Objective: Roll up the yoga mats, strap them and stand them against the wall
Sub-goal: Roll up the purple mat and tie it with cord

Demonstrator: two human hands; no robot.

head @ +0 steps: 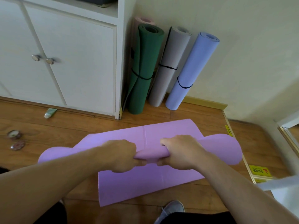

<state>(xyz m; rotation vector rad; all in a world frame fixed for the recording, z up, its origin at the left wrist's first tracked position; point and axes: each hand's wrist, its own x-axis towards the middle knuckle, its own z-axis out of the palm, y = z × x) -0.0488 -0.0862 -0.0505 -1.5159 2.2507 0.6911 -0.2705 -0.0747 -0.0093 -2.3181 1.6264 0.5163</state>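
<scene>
Both grips closed on the rolled edge of the purple mat (145, 178): left hand (123, 156) and right hand (181, 152) sit side by side near the middle of the roll, fingers curled over the top, thumbs tucked under, almost touching each other. Roll is only just started, a thin tube, and the ends beyond my hands flare up loose on both sides. Rest of the mat lies flat on the wood floor (64, 126) toward me and away toward the wall. Judgement: foam is light, soft, floppy, some surface grip so it shouldn't slip, but with both hands in the centre the ends will telescope; better to spread my hold outward and keep even pressure so the edges stay square. Already strapped and leaning in the corner by the white cabinet (68, 62): green mat (144, 68), grey mat (168, 67), blue mat (191, 70), with a pink one (144, 20) partly hidden behind. No loose strap in view for this mat
</scene>
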